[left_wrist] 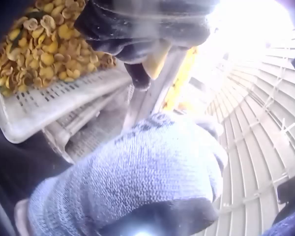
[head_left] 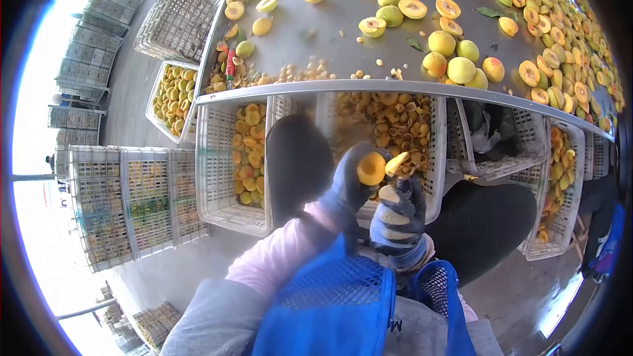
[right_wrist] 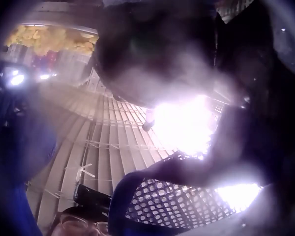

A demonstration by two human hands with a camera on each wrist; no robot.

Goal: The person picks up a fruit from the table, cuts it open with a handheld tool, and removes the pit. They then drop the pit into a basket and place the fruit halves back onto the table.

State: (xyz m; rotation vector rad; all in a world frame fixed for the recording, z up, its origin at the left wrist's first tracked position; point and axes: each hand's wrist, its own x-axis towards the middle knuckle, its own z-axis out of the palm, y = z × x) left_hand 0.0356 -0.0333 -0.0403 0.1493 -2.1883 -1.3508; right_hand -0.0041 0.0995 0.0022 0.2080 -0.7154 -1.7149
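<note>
Evidently, fingers of your left hand [head_left: 346, 186] pinched fruit half [head_left: 371, 168]; those of right hand [head_left: 398, 224] pinched yellow piece [head_left: 397, 163]. Slack left pinch risked dropping half into crate [head_left: 438, 151].

The left hand [head_left: 349, 181] and right hand [head_left: 398, 224] wear knitted gloves in pale blue-grey, with a dark coating over the fingers and lighter, worn-looking patches on the right one. A pink sleeve [head_left: 273, 254] shows below a grey upper sleeve [head_left: 214, 313], and dark trousers [head_left: 488, 224] cover the legs. Over a grey garment [head_left: 422, 336] marked with a black "M" lies bright blue fabric [head_left: 320, 326] with open mesh panels [head_left: 343, 283].
</note>
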